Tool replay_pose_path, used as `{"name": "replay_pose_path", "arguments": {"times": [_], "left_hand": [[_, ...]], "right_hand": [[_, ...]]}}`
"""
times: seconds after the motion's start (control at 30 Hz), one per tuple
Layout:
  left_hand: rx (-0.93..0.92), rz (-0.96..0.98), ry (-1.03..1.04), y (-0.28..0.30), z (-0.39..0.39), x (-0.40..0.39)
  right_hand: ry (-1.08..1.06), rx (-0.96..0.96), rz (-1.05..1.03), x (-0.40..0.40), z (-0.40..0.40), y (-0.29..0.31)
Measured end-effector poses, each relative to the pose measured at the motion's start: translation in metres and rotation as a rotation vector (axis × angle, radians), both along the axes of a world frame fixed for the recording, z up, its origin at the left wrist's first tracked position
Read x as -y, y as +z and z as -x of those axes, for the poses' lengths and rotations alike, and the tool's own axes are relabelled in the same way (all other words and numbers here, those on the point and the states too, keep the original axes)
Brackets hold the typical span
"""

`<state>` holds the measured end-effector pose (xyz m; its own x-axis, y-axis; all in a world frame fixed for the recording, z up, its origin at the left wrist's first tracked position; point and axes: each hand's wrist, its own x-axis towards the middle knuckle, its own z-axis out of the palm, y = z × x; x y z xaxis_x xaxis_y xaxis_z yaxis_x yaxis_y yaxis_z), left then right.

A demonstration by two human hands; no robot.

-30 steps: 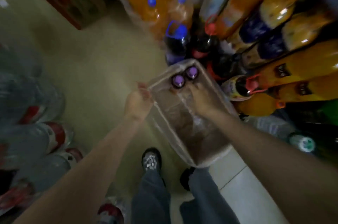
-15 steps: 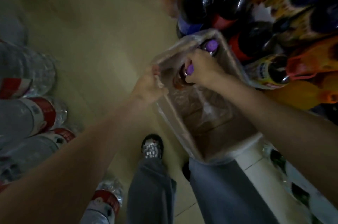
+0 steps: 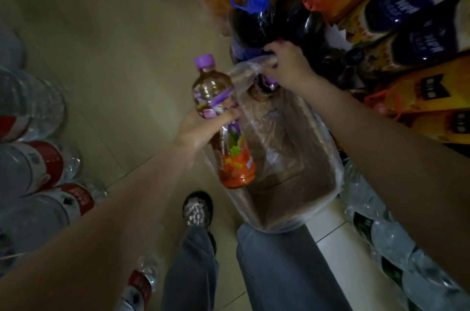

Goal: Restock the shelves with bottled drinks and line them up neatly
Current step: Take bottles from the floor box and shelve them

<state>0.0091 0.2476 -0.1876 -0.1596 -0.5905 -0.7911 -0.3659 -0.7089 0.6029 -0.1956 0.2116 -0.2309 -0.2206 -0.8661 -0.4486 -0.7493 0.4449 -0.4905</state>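
My left hand (image 3: 201, 130) grips a purple-capped bottle of brown drink (image 3: 216, 97) with a colourful label, held tilted above the left edge of the tray. The tray (image 3: 292, 198) is brown cardboard in loose clear plastic wrap and sits on the floor in front of my legs. One more purple-capped bottle (image 3: 264, 87) stands at the tray's far end. My right hand (image 3: 287, 64) is just above that bottle, its fingers curled on the far edge of the plastic wrap (image 3: 244, 69).
Large orange and dark drink bottles (image 3: 407, 18) crowd the right side, with a blue-handled dark bottle (image 3: 251, 20) just behind the tray. Red-labelled water bottles (image 3: 38, 165) line the left. Wrapped water packs (image 3: 396, 247) lie lower right. My shoe (image 3: 197, 209) stands on the beige floor.
The bottle that my right hand was lifting from the tray is now in my left hand, outside the tray. My left hand left the tray's edge. My right hand moved to the far end.
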Motion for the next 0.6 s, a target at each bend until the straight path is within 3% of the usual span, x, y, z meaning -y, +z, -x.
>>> {"name": "replay_pose_path", "arguments": {"times": [0.1,0.23,0.33,0.5,0.6], "left_hand": [[0.073,-0.048,-0.038,-0.009,-0.026,0.004],[0.111,-0.051,-0.083,-0.015,-0.045,0.007],[0.132,-0.051,-0.1,-0.01,-0.047,0.004],[0.098,-0.018,-0.209,0.052,-0.027,0.007],[0.069,0.043,-0.296,0.13,-0.001,0.027]], "right_hand": [[0.178,-0.247,-0.239,-0.016,-0.001,-0.052],[0.22,-0.431,-0.123,-0.033,-0.019,-0.067],[0.262,-0.431,-0.178,-0.05,-0.027,-0.055],[0.109,-0.215,-0.247,-0.057,-0.009,0.034],[0.133,-0.112,-0.19,-0.051,0.006,0.137]]}}
